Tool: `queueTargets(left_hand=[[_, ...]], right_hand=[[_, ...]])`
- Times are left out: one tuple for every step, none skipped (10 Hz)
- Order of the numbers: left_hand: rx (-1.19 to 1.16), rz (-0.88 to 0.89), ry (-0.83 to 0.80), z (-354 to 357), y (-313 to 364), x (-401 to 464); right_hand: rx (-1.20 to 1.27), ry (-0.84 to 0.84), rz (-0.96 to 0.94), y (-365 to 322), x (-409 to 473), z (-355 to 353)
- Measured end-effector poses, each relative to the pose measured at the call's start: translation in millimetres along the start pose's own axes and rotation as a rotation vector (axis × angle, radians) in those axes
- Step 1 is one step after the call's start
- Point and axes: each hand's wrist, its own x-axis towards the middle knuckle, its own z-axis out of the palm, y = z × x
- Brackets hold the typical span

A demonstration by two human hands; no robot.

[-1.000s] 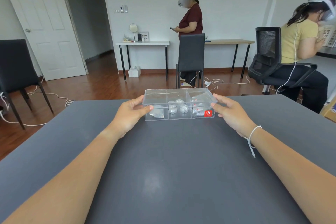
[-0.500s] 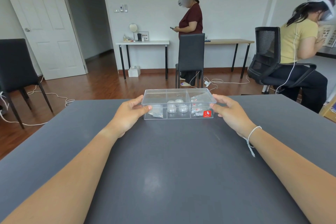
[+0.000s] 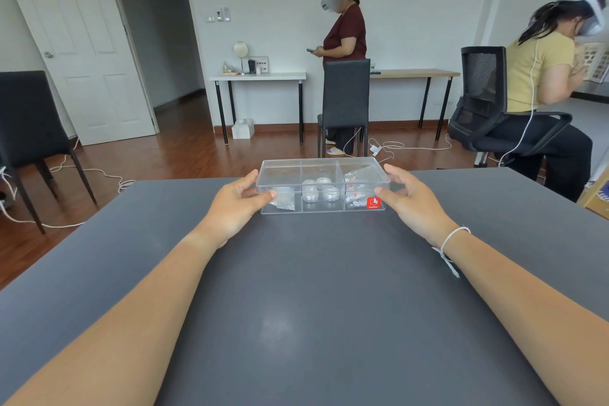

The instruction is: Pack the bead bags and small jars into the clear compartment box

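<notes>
The clear compartment box point(image 3: 324, 165) sits near the far edge of the grey table point(image 3: 313, 290) with its lid on. A bead bag point(image 3: 285, 204) lies in its left compartment. Several small jars point(image 3: 321, 189) fill the middle one. More bead bags point(image 3: 357, 192), holding red and white beads, are in the right one, behind a red sticker point(image 3: 373, 203). My left hand point(image 3: 232, 206) grips the box's left end, thumb on the front and fingers behind. My right hand point(image 3: 413, 203) grips the right end the same way.
Beyond the table a black chair point(image 3: 345, 102) stands with a person behind it. Another person sits on an office chair point(image 3: 484, 109) at the right. A black chair point(image 3: 29, 122) is at the left, and cables lie on the wooden floor.
Both hands have slid the box a little farther away across the table. Their hold on its ends is the same.
</notes>
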Motion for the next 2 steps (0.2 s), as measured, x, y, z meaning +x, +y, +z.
queueTargets(left_hand=[[0.075, 0.033, 0.035, 1.1, 1.3, -6.4], [0.169, 0.074, 0.062, 0.2, 4.3, -15.9]], right_hand=[[-0.082, 0.026, -0.049, -0.1, -6.0, 2.0], [-0.233, 0.079, -0.130, -2.9, -13.0, 4.0]])
